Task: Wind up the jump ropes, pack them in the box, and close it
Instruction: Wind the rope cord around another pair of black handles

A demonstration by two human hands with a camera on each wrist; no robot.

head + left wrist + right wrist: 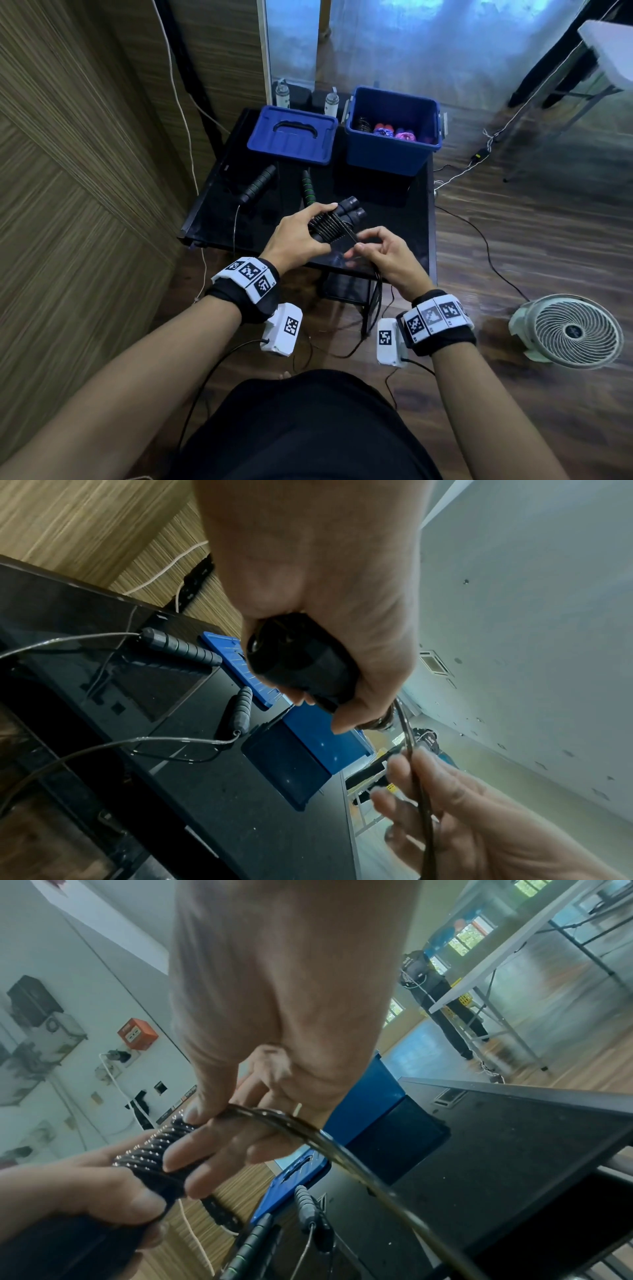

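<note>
Left hand (297,230) gripping paired handles (346,214) over table (219,205), right hand (380,251) pinching rope tail (346,1153). Risk: slack tail, coils unwinding before reaching box (387,156)

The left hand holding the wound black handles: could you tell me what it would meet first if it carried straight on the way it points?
Probably the blue box: the left hand and its black handles point up-right over the black table toward it. Depth is unclear, though.
</note>
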